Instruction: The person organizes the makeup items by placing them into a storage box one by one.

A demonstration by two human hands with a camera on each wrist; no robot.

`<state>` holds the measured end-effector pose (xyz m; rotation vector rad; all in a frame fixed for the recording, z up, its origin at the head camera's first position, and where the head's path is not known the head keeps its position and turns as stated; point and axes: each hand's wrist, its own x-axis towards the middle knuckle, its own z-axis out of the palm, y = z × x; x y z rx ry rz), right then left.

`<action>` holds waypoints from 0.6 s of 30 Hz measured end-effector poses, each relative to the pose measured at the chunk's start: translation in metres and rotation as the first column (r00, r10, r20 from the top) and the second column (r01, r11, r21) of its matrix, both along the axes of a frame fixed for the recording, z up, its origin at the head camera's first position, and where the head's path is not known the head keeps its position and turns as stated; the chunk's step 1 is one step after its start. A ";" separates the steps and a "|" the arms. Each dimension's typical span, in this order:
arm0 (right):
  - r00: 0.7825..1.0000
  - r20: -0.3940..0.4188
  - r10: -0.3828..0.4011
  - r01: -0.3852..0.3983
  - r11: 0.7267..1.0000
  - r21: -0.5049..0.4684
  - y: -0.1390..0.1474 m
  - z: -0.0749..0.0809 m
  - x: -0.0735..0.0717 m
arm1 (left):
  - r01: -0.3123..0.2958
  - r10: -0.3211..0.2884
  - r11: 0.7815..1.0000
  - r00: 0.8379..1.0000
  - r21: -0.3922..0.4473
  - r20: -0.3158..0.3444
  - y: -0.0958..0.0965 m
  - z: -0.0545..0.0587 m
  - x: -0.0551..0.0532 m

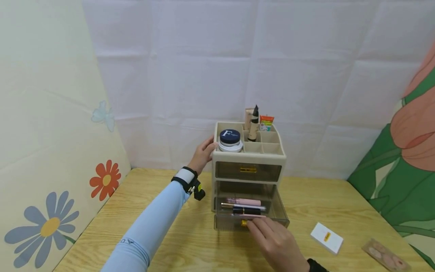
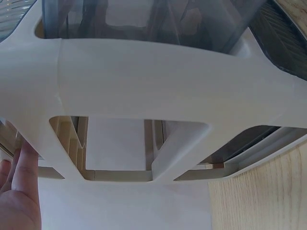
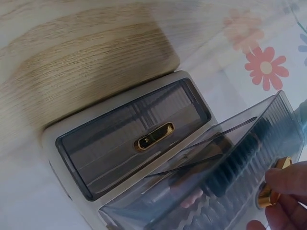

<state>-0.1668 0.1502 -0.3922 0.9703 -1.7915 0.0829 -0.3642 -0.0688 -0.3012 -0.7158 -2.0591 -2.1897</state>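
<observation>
A cream cosmetics organizer [image 1: 249,154] with smoky drawers stands on the table. Its middle drawer [image 1: 217,223] is pulled out and holds a pink tube [image 1: 249,201], a silver pen-like stick [image 1: 259,207] and a dark tube [image 1: 246,211]. My right hand [image 1: 276,243] pinches that drawer's gold handle [image 3: 265,195] between thumb and fingers. On the organizer's left side rests my left hand [image 1: 203,154], its fingers fairly straight in the left wrist view. The top drawer [image 1: 231,172] and the bottom drawer [image 3: 110,146] are closed.
A round jar with a dark lid [image 1: 230,136], a beige tube with a black tip [image 1: 253,126] and an orange-topped tube [image 1: 266,122] stand in the top compartments. A white box [image 1: 327,238] and a clear-topped palette [image 1: 385,255] lie at right on the wooden table [image 1: 302,196].
</observation>
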 end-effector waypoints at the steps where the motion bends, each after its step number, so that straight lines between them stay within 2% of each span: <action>1: 1.000 0.010 -0.007 0.007 1.000 0.000 -0.001 0.001 0.000 | -0.002 0.002 1.000 1.000 0.000 0.001 0.000 0.000 -0.001; 3: 0.999 0.041 -0.022 0.022 1.000 0.001 -0.001 0.002 -0.001 | -0.009 0.009 1.000 1.000 0.003 -0.002 0.000 -0.003 -0.005; 12: 0.986 0.117 -0.117 0.114 0.993 0.033 -0.003 0.006 -0.017 | 0.000 0.000 1.000 1.000 0.007 -0.004 0.001 0.000 0.000; 18: 0.983 0.142 -0.114 0.113 0.993 0.017 -0.004 0.009 -0.033 | 0.003 -0.003 1.000 1.000 0.011 -0.011 0.000 -0.002 -0.002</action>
